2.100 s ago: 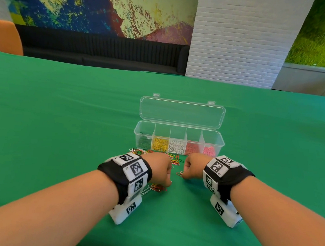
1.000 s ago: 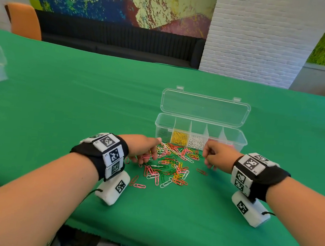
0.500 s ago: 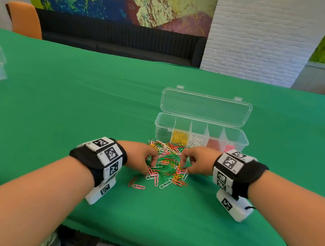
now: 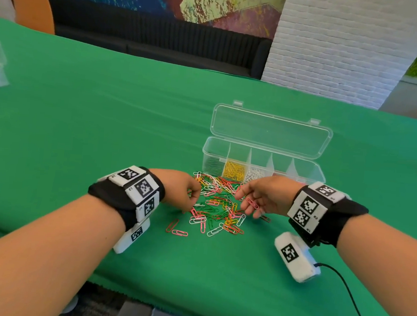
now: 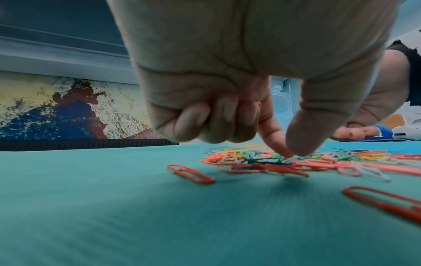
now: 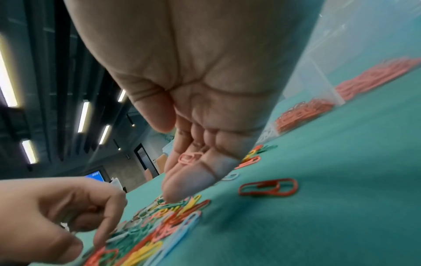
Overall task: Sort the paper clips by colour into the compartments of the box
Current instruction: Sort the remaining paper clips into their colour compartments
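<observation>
The big green worktop (image 4: pixel 106 116) holds everything. On it sits a clear plastic box (image 4: pixel 264 161) with its lid (image 4: pixel 271 132) tipped open at the back. The box has a row of compartments. From the left they hold green, yellow and white clips, and the right wrist view shows orange-red and pink ones further along.

Just in front of the box lies a loose pile of mixed paper clips (image 4: pixel 219 203): pink, red, green, yellow and white, many lying over each other. A few red ones (image 4: pixel 176 229) lie apart at the near left edge.

The left hand (image 4: pixel 180 190) is down on the left side of the pile. Its thumb and first finger (image 5: pixel 275 136) pinch together at a clip in the pile; it looks white or pale, but I cannot be sure. The other fingers are curled in.

The right hand (image 4: pixel 261 198) is over the right side of the pile, palm turned up a bit and fingers loose. A pink paper clip (image 4: pixel 252 203) rests on those fingers (image 6: pixel 182 172).

To do this step well, I think each hand should lift just one colour at a time and pull slowly, since tangled clips may come up too. The pink clip should go in the pink compartment at the right end. Keep the palm level so it does not slide off.
</observation>
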A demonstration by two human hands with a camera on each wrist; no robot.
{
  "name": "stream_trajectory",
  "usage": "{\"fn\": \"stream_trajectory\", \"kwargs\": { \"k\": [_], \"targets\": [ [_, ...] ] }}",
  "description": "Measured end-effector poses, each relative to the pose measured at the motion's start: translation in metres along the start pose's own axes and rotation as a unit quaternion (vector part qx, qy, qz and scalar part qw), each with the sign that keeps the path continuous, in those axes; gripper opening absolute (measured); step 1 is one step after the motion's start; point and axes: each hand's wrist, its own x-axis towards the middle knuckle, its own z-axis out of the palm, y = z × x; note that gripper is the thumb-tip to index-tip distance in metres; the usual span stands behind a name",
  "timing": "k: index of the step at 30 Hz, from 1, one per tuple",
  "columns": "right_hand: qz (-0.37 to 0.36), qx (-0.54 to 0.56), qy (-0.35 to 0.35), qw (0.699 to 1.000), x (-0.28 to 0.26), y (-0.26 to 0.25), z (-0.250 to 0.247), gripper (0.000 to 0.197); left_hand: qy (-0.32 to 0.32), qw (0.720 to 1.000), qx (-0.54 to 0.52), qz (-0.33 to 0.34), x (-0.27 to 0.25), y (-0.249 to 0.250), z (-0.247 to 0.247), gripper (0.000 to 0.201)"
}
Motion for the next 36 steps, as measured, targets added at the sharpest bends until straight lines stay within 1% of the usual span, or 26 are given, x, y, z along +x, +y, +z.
{"fn": "stream_trajectory", "kwargs": {
  "k": [1,2,3,4,5,6,7,10,13,15,18,21,23,26,29,33,34,36],
  "targets": [
    [-0.006,-0.057,0.011,0.998,0.001,0.001,0.000,0.030,-0.004,1.000,-0.003,0.001,0.000,0.000,0.000,0.009],
    [-0.025,-0.136,0.022,0.990,0.002,0.002,0.000,0.029,-0.009,1.000,-0.005,0.001,0.000,-0.001,0.000,0.011],
    [-0.047,-0.224,0.031,0.973,0.002,0.003,-0.001,0.026,-0.013,1.000,-0.004,0.000,0.000,-0.002,0.000,0.012],
    [-0.071,-0.306,0.040,0.948,0.001,0.005,-0.001,0.021,-0.014,1.000,-0.002,-0.001,0.001,-0.003,0.000,0.012],
    [-0.084,-0.364,0.045,0.926,-0.001,0.007,0.000,0.015,-0.013,1.000,-0.001,-0.002,0.001,-0.004,0.001,0.011],
    [-0.089,-0.392,0.046,0.914,-0.002,0.008,0.002,0.010,-0.010,1.000,-0.001,-0.002,0.002,-0.004,0.002,0.010],
    [-0.092,-0.408,0.047,0.907,-0.002,0.008,0.005,0.008,-0.006,1.000,-0.002,0.001,0.002,-0.004,0.002,0.009],
    [-0.104,-0.444,0.061,0.888,0.001,0.007,0.009,0.013,0.004,1.000,-0.003,0.015,0.003,-0.004,0.002,0.012],
    [-0.101,-0.458,0.075,0.880,0.003,0.007,0.005,0.018,0.002,0.999,-0.010,0.044,0.003,-0.003,0.002,0.020],
    [-0.092,-0.463,0.074,0.878,0.002,0.009,0.002,0.019,-0.009,0.998,-0.012,0.059,0.003,-0.002,0.003,0.020],
    [-0.088,-0.458,0.065,0.882,0.001,0.009,-0.001,0.018,-0.016,0.998,-0.004,0.058,0.003,-0.001,0.003,0.012],
    [-0.107,-0.434,0.061,0.893,-0.001,0.008,0.001,0.015,-0.015,0.999,-0.003,0.050,0.004,-0.001,0.003,0.010],
    [-0.123,-0.431,0.052,0.893,-0.001,0.006,0.005,0.010,-0.017,0.999,-0.001,0.043,0.005,-0.001,0.004,0.010],
    [-0.141,-0.466,0.050,0.872,0.002,0.004,0.009,0.011,-0.022,0.999,-0.012,0.043,0.006,-0.001,0.004,0.009],
    [-0.146,-0.496,0.047,0.855,0.004,0.002,0.011,0.015,-0.008,0.999,-0.019,0.039,0.006,-0.001,0.004,0.007],
    [-0.143,-0.554,0.058,0.818,0.001,0.000,0.009,0.006,-0.002,0.999,-0.027,0.027,0.006,0.000,0.003,0.007],
    [-0.145,-0.559,0.062,0.814,0.000,0.000,0.009,0.004,-0.001,0.999,-0.030,0.021,0.006,0.000,0.003,0.008],
    [-0.159,-0.554,0.064,0.815,0.000,0.002,0.009,0.005,0.003,0.999,-0.033,0.009,0.006,0.000,0.003,0.012]
  ]
}}
